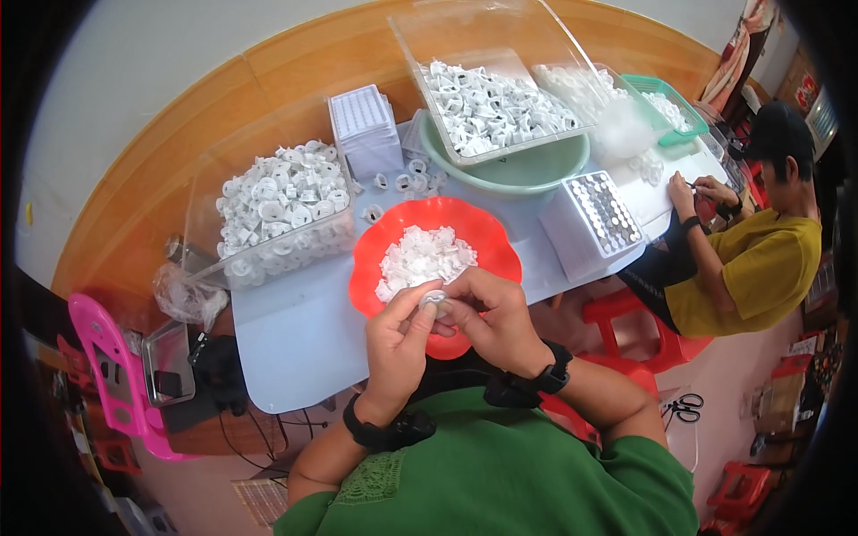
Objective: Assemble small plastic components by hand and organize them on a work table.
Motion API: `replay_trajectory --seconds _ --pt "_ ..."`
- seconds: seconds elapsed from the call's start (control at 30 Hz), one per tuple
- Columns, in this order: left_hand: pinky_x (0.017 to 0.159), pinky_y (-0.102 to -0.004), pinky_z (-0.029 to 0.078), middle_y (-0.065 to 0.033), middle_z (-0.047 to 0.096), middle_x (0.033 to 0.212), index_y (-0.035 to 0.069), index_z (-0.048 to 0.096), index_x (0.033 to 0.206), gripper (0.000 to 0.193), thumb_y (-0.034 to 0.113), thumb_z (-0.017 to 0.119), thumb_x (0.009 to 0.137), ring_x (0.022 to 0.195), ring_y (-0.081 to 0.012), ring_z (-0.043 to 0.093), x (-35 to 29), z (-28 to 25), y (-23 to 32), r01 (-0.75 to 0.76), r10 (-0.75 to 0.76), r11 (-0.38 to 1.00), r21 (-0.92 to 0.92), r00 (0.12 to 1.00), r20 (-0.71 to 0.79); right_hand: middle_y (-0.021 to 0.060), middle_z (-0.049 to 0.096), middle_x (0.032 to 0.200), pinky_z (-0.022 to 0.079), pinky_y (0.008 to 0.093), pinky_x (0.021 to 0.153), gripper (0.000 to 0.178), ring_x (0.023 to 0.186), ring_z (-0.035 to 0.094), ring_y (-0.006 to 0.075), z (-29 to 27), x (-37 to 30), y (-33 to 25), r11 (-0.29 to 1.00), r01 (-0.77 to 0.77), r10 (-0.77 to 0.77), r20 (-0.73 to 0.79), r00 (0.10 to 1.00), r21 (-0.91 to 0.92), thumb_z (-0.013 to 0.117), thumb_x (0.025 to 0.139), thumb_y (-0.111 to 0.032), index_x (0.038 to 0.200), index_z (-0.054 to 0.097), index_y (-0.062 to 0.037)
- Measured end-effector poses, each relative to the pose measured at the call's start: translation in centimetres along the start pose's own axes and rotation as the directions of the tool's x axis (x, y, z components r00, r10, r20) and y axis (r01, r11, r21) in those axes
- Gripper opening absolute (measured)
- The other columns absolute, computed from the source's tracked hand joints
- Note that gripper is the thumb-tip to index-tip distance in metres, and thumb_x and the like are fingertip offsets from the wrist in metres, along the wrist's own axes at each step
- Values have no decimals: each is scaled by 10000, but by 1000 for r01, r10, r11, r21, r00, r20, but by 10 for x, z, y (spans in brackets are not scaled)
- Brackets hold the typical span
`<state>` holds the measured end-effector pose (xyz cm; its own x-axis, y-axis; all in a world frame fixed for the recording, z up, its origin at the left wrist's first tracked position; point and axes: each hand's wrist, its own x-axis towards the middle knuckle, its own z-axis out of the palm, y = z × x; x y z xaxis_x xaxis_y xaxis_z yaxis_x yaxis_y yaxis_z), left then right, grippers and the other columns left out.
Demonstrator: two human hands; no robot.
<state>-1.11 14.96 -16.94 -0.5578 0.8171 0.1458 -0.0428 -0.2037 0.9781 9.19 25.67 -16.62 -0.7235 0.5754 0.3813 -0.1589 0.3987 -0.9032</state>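
Between the fingertips of both hands is a small round white plastic part [433, 298]. My left hand [399, 338] pinches it from one side, and my right hand [493, 320] presses on it with the thumb from the other. Fingers partly cover the part, so its far side is hidden. Just beyond my hands, partly under them, sits a red scalloped bowl [493, 234] with a heap of small translucent white plastic pieces [424, 254] in it. A few loose round white parts [372, 213] lie on the table beyond the bowl's rim.
Left stands a clear bin [308, 230] of round white parts; behind are stacked white trays [365, 134]. A tilted clear bin [536, 141] of parts rests on a green basin [536, 175]. Right is a stack of filled trays [590, 223]. A co-worker [742, 259] sits right.
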Motion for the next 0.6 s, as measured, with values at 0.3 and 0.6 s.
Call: replay_trajectory --seconds 0.3,0.6 --pt "774 -299 559 -164 639 1021 -79 515 1231 306 27 442 953 867 -199 661 1 -4 1 202 -188 941 -272 979 76 84 557 744 447 281 553 121 629 569 174 -5 0 -3 999 27 -27 -12 1000 -18 596 795 80 881 566 1" --pt "779 -303 557 -140 637 1007 -72 563 1180 273 0 449 942 856 -192 656 -6 4 -2 -34 35 999 40 999 -23 107 574 793 470 283 569 149 657 599 228 -2 0 1 948 236 -238 15 971 -213 592 754 113 863 570 14"
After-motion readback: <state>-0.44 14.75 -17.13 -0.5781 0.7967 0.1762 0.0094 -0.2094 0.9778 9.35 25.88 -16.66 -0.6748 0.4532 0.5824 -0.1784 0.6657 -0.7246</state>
